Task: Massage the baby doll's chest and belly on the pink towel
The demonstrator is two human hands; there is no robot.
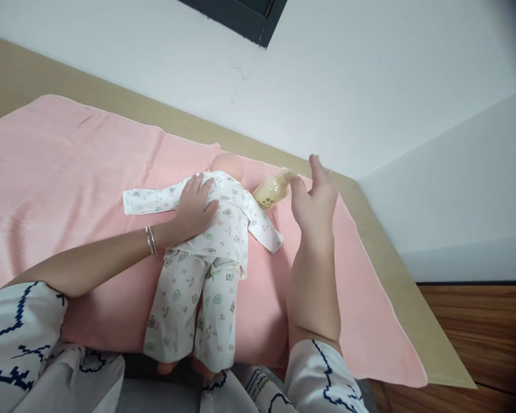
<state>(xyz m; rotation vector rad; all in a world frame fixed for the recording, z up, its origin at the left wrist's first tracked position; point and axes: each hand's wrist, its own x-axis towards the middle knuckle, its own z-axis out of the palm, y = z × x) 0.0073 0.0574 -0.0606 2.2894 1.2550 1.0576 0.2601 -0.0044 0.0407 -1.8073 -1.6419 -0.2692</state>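
A baby doll (223, 223) lies on its back in white pajamas with a small green and brown print, its round head (227, 165) toward the wall and its feet toward me. My left hand (196, 207) rests flat on the doll's chest, fingers spread, a silver bangle at the wrist. Beside the doll's sleeve on the right, a pale yellow bottle (272, 191) with dark lettering leans at a tilt. Just right of its top is my right hand (316, 198), somewhat blurred, thumb and fingers apart with nothing visible between them. Whether the thumb touches the bottle cannot be made out.
A pink blanket (90, 160) with some wrinkles covers most of a tan table (382, 269). Behind it rises a white wall (348, 86) with a dark frame (253, 20) at the top. Wooden flooring (481, 327) shows past the table's right edge.
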